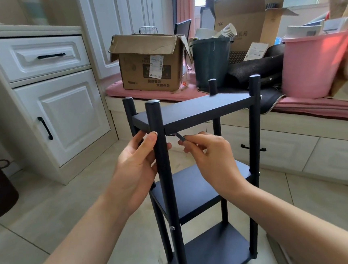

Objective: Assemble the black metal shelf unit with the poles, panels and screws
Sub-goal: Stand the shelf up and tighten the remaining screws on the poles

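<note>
A: Nearest?
B: Left hand (137, 166) grasps the shelf unit's (194, 184) front pole (164, 174), centre frame.
A: At three o'clock?
B: Right hand (211, 160) pinches a small tool (179, 137), possibly a hex key, under the top panel (190, 109).

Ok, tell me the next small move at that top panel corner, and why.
Probably turn the small tool pinched in the right hand to tighten the screw: its tip sits under the top panel beside the front pole, which the left hand grips.

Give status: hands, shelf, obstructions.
Left hand grips near front black metal pole. Right hand pinches small dark tool under top black panel. Three panels mounted, black metal shelf unit upright. Nothing blocking.
</note>
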`<state>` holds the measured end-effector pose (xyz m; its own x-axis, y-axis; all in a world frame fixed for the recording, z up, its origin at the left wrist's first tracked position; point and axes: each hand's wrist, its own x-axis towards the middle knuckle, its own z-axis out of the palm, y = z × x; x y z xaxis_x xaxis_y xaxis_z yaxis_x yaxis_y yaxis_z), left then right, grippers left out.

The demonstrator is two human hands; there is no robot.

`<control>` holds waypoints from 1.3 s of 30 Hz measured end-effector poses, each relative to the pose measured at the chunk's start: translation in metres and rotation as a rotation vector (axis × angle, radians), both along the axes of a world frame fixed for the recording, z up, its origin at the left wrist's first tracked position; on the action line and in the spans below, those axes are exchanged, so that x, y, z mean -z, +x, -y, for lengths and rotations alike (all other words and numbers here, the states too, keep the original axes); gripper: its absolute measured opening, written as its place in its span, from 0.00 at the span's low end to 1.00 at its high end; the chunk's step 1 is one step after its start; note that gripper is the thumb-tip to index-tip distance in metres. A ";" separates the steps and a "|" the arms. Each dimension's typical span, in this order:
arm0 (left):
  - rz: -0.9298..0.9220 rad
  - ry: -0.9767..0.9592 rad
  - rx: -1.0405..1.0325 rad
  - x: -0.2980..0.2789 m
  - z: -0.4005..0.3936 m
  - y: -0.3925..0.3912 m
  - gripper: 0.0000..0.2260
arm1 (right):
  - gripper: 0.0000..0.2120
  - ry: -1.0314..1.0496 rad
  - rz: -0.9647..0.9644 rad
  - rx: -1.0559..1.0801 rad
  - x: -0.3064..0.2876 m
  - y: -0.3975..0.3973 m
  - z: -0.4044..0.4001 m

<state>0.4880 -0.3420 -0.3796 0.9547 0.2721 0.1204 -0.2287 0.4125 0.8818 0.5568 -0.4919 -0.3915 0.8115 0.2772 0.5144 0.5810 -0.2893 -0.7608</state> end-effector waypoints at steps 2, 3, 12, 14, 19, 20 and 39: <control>-0.007 0.019 -0.017 -0.001 0.002 -0.001 0.20 | 0.08 -0.037 0.037 0.005 -0.002 0.000 0.000; -0.009 0.029 -0.023 -0.001 0.002 -0.002 0.21 | 0.08 -0.056 0.058 0.009 -0.003 0.000 -0.001; -0.030 0.196 -0.255 0.000 0.002 -0.002 0.30 | 0.08 -0.045 0.089 0.009 -0.003 -0.001 -0.003; -0.035 0.428 -0.414 -0.001 -0.001 -0.003 0.32 | 0.08 -0.042 0.086 0.007 -0.002 0.000 -0.004; 0.139 0.854 -0.444 -0.009 -0.006 -0.005 0.20 | 0.08 -0.023 0.090 0.001 0.000 0.000 -0.004; 0.149 0.868 -0.410 -0.009 -0.005 -0.005 0.19 | 0.08 -0.020 0.092 0.001 0.000 0.000 -0.004; 0.171 0.953 -0.285 -0.005 -0.008 -0.001 0.19 | 0.06 -0.055 0.101 -0.012 0.006 0.001 -0.009</control>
